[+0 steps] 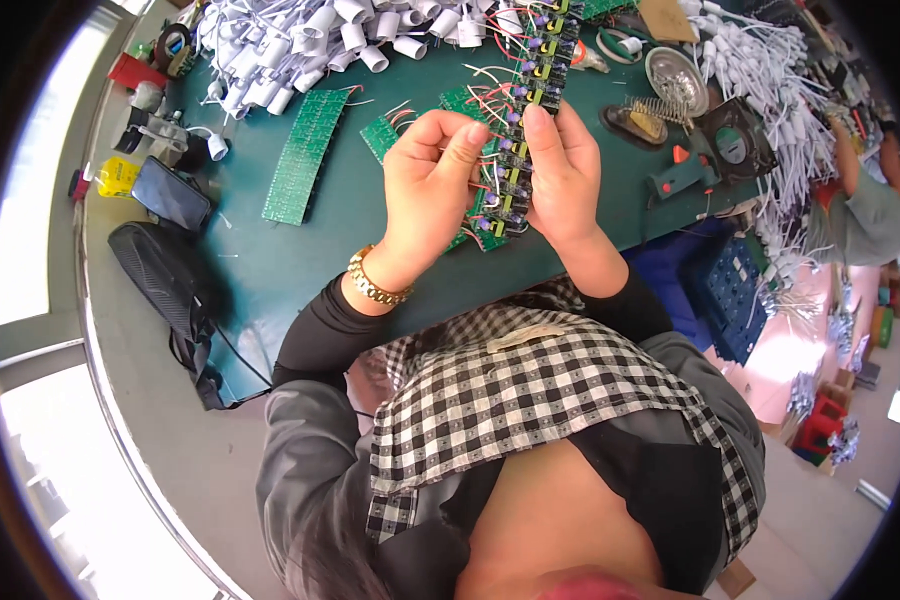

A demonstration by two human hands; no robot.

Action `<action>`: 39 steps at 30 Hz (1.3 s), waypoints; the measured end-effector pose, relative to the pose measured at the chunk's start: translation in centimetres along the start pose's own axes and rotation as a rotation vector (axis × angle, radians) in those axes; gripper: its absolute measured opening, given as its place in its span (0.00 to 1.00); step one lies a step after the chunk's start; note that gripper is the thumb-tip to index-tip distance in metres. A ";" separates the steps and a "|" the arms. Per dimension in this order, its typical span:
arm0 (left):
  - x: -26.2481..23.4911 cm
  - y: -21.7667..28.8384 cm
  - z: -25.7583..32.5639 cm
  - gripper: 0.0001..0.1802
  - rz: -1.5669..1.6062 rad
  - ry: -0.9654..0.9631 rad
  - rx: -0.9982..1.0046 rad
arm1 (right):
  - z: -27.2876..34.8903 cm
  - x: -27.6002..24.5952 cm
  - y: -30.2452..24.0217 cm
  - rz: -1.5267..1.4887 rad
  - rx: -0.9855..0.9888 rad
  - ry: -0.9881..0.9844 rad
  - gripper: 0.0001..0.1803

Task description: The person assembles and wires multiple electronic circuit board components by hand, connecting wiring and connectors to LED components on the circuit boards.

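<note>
My right hand (567,175) is closed round the edge of a long circuit board strip (515,165), its thumb lying on the near face. The strip stands tilted above the table and is crowded with black, yellow and purple parts. Thin red and white wires (490,100) stick out along its left side. My left hand (425,185) is pinched at those wires, thumb against curled finger; whatever lies between the fingertips is hidden. Behind and below the strip, more green boards with wires (380,135) rest on the table, partly covered by my hands.
White lamp sockets (320,40) are heaped at the back. A bare green panel (305,155) lies to the left, near a phone (170,190) and a black bag (165,270). Rightward are a coil spring stand (660,112), a teal-and-orange tool (682,175) and piled white cables (750,70).
</note>
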State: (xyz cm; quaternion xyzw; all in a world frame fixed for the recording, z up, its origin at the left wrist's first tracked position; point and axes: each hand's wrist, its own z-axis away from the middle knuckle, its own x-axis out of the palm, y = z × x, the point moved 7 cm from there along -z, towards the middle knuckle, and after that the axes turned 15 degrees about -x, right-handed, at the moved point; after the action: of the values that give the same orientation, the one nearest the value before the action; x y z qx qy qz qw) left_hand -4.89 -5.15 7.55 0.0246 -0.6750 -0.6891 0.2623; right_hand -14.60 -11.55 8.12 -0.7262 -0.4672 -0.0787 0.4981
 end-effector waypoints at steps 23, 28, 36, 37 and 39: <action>1.4 -1.2 -1.7 0.16 -0.139 -0.217 -0.063 | -1.6 -2.3 -2.6 0.442 -0.399 -0.027 0.12; 0.5 -1.7 -1.6 0.08 -0.191 -0.029 -0.080 | -1.7 -2.3 -3.5 0.608 -0.545 -0.086 0.11; 1.3 2.3 -0.1 0.07 -0.743 0.092 0.627 | -2.8 -4.3 -2.4 0.431 -0.434 0.031 0.11; 1.1 1.8 -0.4 0.06 -0.676 0.049 0.560 | -3.2 -4.7 -1.9 0.389 -0.393 0.036 0.13; 1.0 1.9 -0.6 0.06 -0.611 0.008 0.507 | -3.1 -3.7 -1.7 0.316 -0.290 0.129 0.13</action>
State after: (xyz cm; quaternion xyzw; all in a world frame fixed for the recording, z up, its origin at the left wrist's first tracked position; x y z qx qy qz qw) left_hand -4.90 -6.05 9.59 0.2910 -0.7843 -0.5469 0.0336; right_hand -16.86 -16.15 8.62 -0.8478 -0.2985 -0.1125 0.4236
